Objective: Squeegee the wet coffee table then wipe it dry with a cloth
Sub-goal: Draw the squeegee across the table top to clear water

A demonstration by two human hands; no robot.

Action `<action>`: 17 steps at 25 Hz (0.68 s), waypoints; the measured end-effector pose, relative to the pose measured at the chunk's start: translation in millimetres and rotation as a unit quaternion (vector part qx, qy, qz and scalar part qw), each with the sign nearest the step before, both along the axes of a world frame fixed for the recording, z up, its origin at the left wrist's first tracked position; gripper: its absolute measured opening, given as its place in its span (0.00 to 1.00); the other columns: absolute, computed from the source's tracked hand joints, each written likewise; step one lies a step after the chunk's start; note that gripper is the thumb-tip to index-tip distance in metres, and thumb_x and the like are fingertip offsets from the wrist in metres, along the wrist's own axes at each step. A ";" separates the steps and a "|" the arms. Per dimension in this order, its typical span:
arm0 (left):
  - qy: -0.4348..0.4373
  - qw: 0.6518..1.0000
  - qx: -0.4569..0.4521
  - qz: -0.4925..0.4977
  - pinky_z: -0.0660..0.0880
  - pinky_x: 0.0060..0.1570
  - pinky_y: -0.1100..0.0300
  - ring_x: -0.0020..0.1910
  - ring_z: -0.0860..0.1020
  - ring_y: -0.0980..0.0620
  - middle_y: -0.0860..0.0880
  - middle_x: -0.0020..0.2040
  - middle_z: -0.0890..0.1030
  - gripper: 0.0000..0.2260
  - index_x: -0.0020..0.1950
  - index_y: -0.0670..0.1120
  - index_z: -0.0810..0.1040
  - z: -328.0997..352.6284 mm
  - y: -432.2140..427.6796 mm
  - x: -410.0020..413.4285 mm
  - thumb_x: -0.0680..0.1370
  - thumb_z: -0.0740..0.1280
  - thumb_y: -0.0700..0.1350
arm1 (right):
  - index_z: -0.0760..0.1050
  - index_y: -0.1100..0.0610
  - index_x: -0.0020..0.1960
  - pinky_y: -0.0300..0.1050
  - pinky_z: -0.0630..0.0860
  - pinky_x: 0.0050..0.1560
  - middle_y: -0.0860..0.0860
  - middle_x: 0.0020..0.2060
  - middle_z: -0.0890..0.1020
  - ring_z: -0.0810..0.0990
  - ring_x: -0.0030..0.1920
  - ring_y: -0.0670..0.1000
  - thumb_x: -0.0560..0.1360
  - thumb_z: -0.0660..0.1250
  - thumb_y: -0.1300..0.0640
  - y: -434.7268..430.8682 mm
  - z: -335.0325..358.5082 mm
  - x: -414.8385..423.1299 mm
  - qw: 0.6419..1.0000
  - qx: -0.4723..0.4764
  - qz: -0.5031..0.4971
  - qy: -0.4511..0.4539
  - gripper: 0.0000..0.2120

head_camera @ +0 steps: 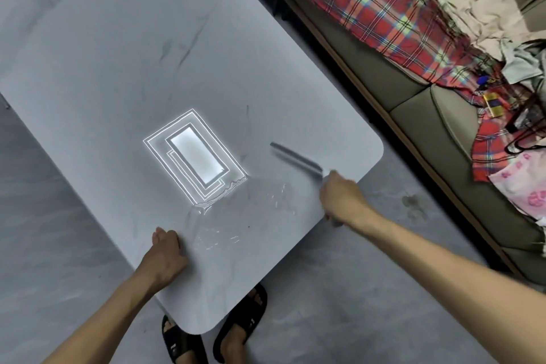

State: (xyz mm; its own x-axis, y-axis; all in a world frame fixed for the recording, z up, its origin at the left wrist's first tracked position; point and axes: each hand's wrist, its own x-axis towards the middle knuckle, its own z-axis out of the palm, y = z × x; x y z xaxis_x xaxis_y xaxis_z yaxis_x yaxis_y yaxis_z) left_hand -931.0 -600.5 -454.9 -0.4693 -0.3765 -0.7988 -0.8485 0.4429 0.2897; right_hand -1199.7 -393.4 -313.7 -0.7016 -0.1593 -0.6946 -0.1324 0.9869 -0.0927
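Observation:
The grey marble-look coffee table [118, 53] fills the middle of the view, glossy, with a ceiling light reflected in it. A film of water [236, 216] with ripples and droplets lies on its near part. My right hand [342, 201] is shut on the handle of a squeegee [295, 158]; its blurred grey blade rests on the tabletop near the right corner. My left hand [164, 257] grips the near left edge of the table, fingers curled over the rim. No cloth for drying shows on the table.
A grey-green sofa [413, 115] runs along the right side, covered with a red plaid blanket [369, 3], crumpled clothes [472, 3] and a pink floral cloth [523, 186]. My feet in black sandals [183, 343] stand under the table's near corner. A wet patch [413, 204] marks the floor.

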 end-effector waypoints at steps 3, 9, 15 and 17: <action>-0.006 1.000 -0.004 -0.008 0.65 0.45 0.55 0.71 0.62 0.33 0.31 0.71 0.59 0.08 0.39 0.47 0.61 -2.6 3.5 -4.9 0.70 0.58 0.36 | 0.60 0.67 0.70 0.50 0.78 0.40 0.65 0.53 0.81 0.82 0.49 0.60 0.76 0.57 0.69 -5.0 -1.9 -69.2 0.992 -0.003 -0.109 0.069 0.23; -0.025 0.999 -0.012 -0.028 0.65 0.44 0.56 0.73 0.59 0.36 0.31 0.71 0.59 0.07 0.43 0.46 0.63 -5.1 1.2 -9.1 0.70 0.58 0.35 | 0.59 0.71 0.70 0.39 0.69 0.32 0.65 0.55 0.80 0.81 0.48 0.58 0.73 0.58 0.70 -8.7 -21.9 -73.6 0.986 0.004 -0.164 0.035 0.26; -0.037 0.999 0.007 -0.027 0.65 0.45 0.55 0.71 0.63 0.35 0.32 0.71 0.60 0.07 0.45 0.45 0.64 1.4 -3.4 -9.1 0.70 0.58 0.35 | 0.39 0.63 0.77 0.54 0.75 0.61 0.64 0.64 0.73 0.76 0.62 0.62 0.78 0.54 0.66 -34.3 -32.9 34.2 0.977 -0.044 -0.198 -0.072 0.34; -0.032 0.999 0.014 -0.030 0.65 0.46 0.55 0.72 0.62 0.35 0.32 0.71 0.59 0.07 0.44 0.45 0.64 5.7 -6.1 -8.4 0.71 0.58 0.35 | 0.39 0.64 0.77 0.51 0.74 0.62 0.64 0.66 0.72 0.74 0.64 0.62 0.79 0.55 0.65 -46.2 -28.6 70.3 0.979 -0.042 -0.168 -0.104 0.33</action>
State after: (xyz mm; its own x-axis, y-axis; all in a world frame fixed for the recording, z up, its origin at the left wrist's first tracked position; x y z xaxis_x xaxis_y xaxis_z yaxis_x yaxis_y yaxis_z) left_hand -939.4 -606.5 -449.2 -0.4381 -0.3265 -0.8375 -0.8380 0.4856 0.2491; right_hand -1129.5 -439.6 -342.3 -0.5694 -0.0073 -0.8220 0.2279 0.9594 -0.1664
